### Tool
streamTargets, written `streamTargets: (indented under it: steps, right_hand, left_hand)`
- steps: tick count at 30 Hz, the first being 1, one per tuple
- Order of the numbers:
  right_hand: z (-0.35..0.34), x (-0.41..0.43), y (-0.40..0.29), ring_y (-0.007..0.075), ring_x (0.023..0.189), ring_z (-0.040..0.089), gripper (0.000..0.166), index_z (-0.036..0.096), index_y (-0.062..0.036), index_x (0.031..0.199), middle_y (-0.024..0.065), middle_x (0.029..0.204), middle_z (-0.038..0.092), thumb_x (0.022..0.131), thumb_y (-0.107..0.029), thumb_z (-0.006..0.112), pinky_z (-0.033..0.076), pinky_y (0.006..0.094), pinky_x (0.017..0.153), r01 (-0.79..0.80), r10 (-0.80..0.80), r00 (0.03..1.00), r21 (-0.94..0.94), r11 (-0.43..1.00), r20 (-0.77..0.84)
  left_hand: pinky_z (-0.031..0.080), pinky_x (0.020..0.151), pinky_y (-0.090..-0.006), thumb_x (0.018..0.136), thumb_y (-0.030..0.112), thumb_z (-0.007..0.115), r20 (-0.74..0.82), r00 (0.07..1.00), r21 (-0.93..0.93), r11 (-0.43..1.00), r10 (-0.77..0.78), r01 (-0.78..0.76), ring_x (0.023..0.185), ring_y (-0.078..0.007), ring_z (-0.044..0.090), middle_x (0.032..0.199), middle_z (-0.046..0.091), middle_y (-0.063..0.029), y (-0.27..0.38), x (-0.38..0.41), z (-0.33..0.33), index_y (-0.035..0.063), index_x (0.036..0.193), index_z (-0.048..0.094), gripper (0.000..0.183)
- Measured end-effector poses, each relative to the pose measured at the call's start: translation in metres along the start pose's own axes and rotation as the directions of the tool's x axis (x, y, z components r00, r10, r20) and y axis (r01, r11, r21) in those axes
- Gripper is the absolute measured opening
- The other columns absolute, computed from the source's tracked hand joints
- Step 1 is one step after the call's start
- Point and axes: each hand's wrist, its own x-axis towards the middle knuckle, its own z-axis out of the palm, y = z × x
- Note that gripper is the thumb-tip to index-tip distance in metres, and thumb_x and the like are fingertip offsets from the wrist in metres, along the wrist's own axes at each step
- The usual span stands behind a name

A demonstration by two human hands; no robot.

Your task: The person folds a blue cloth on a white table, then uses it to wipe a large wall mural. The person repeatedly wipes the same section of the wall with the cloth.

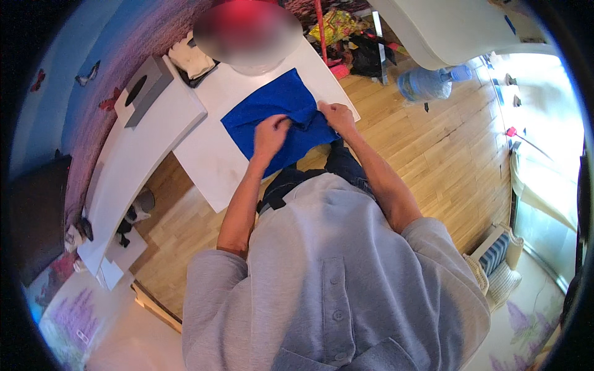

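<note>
A piece of blue cloth (264, 104) lies creased on a white tabletop (209, 162), its near part hanging over the edge toward my lap. My right hand (337, 117) pinches the cloth near its right edge. Over the middle of the cloth, my left hand (271, 134) has its fingers curled beside a raised fold. The left hand is slightly blurred, and whether fabric sits between its fingertips is hard to make out.
A blurred oval hides part of the table's far end. Folded light cloth (191, 58) sits in a dark tray at the far left, near a curved white shelf (158, 139). A large plastic water bottle (422, 85) lies on the wooden floor (408, 148). Bags (336, 28) are heaped behind.
</note>
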Motion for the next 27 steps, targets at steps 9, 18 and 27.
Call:
streamTargets:
  steps: [9,18,27]
  right_hand:
    - [0.017,0.013,-0.017,0.0379,0.086,0.073,0.072,0.075,-0.0064,0.08,0.0167,0.082,0.075,0.082,-0.077,0.061,0.057,0.0495,0.08,0.165,-0.131,0.985,-0.413,0.896,0.109]
    - [0.001,0.019,-0.033,0.0219,0.069,0.073,0.03,0.072,-0.0017,0.08,0.01,0.07,0.071,0.089,-0.029,0.065,0.059,0.0346,0.066,0.014,-0.025,0.855,0.025,1.0,0.518]
    - [0.001,0.027,-0.023,0.0286,0.08,0.074,0.016,0.058,-0.0024,0.102,0.0166,0.094,0.068,0.087,-0.005,0.063,0.062,0.035,0.061,-0.513,-0.081,0.676,0.546,0.663,0.733]
  left_hand:
    - [0.054,0.071,-0.0421,0.086,0.028,0.075,-0.32,0.887,0.058,0.928,-0.333,0.369,0.078,-0.0322,0.071,0.085,0.075,-0.0165,-0.052,-0.04,0.024,0.0024,0.093,0.076,0.026]
    - [0.051,0.056,-0.0313,0.092,0.024,0.073,-0.701,0.556,-0.195,0.869,-0.448,0.455,0.064,-0.0173,0.065,0.073,0.068,-0.0077,-0.078,-0.013,0.035,0.0022,0.092,0.074,0.022]
    - [0.06,0.084,-0.0524,0.092,0.021,0.062,-0.075,0.773,-0.997,0.062,-0.63,-0.047,0.095,-0.0335,0.071,0.103,0.072,-0.0132,-0.063,-0.049,0.003,0.0085,0.1,0.065,0.016]
